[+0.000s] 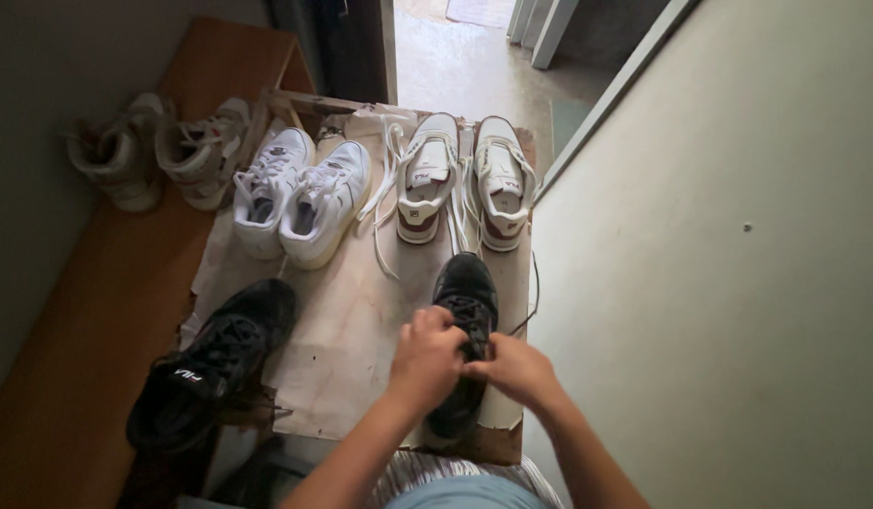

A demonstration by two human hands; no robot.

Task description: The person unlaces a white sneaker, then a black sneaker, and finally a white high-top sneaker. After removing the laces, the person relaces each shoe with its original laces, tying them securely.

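Both hands on the black sneaker [465, 320]: left hand [427, 358] curled over its laces, right hand [519, 369] pinching them just beside. Looks light, soft-sided, laces floppy — best gripped at the lace ends. Under the hands, a worn cardboard sheet [351, 330]; beyond them, white sneakers [300, 193], an open doorway.

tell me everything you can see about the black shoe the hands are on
The black shoe is a dark low lace-up sneaker of matte fabric or leather look, lying toe away from the person on a worn pale board, just below a white-and-maroon pair. The left hand and right hand both grip its laces at mid-shoe, covering the tongue; its heel shows beneath them.
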